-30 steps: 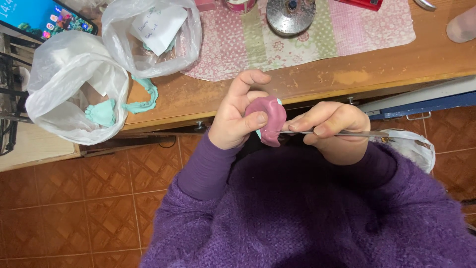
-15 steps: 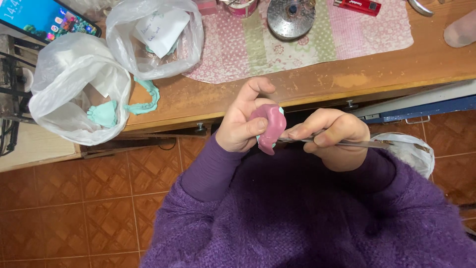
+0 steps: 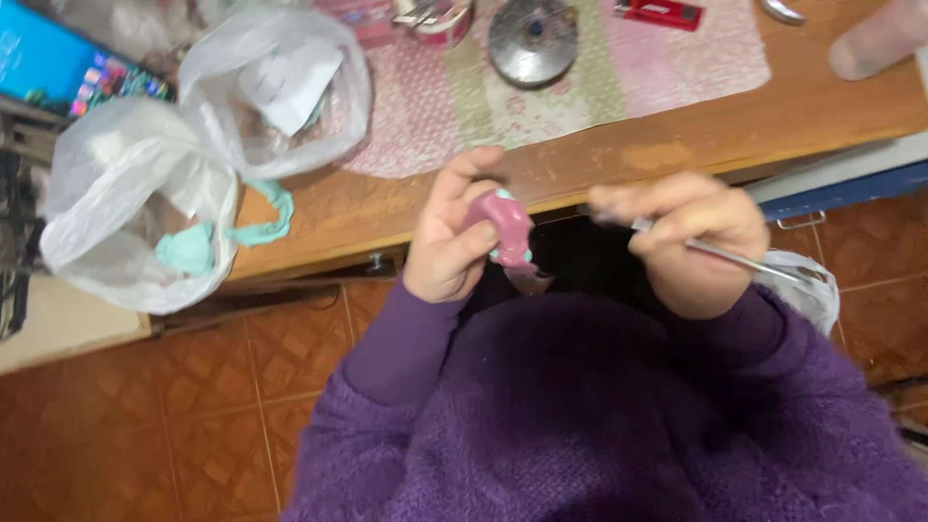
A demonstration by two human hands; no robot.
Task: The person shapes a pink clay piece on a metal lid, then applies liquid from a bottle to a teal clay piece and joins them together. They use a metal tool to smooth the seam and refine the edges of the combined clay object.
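Note:
My left hand point(image 3: 452, 242) grips a small pink piece with a teal edge point(image 3: 507, 228), held up in front of my chest below the table edge. My right hand point(image 3: 688, 240) is closed around a thin metal tool point(image 3: 737, 257) whose shaft runs off to the right. The two hands are apart, with a dark gap between them. Both arms wear purple knitted sleeves point(image 3: 406, 338). The tool's tip is hidden in my fingers.
A wooden table point(image 3: 793, 106) carries a pink patterned mat point(image 3: 599, 87), a round metal lid point(image 3: 533, 39), a red lighter point(image 3: 662, 12) and a tin. Two white plastic bags point(image 3: 135, 213) sit at the left, with teal material in one. Terracotta floor tiles point(image 3: 193, 416) lie below.
My right hand has drawn away to the right from the pink piece, opening a gap. The left hand still holds the piece, now turned more upright.

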